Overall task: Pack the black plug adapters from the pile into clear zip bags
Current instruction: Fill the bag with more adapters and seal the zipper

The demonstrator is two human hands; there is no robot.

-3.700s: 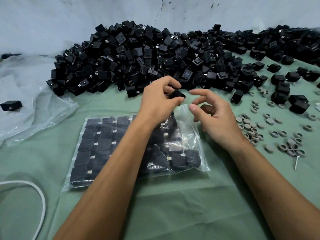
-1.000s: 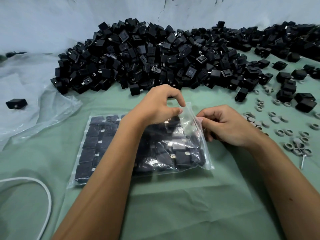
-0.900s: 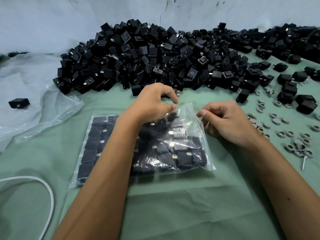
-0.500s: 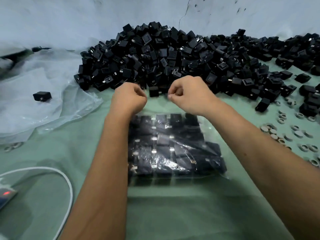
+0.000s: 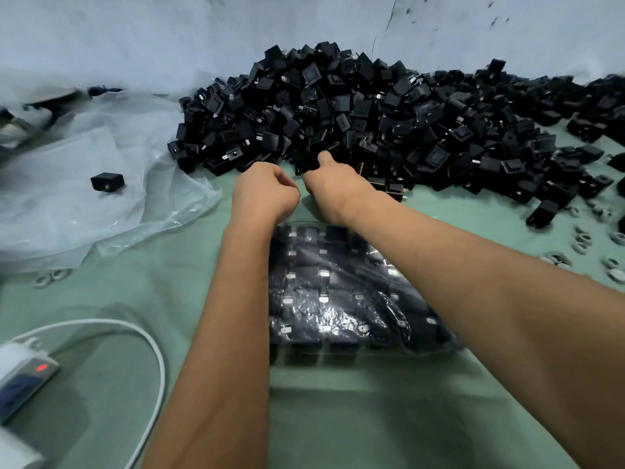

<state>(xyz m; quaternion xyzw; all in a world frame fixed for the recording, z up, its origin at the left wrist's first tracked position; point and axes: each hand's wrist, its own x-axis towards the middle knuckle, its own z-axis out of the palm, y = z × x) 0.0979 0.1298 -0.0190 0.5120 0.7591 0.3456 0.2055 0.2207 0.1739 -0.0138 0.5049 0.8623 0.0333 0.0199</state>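
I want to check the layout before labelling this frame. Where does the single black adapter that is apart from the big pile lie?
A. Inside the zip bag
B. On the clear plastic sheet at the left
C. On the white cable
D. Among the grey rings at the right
B: the lone adapter sits on the crumpled clear plastic sheet, left of the pile.

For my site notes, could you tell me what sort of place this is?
Probably a small packing workshop: a large pile of black adapters against a wall, a filled zip bag and loose plastic sheeting.
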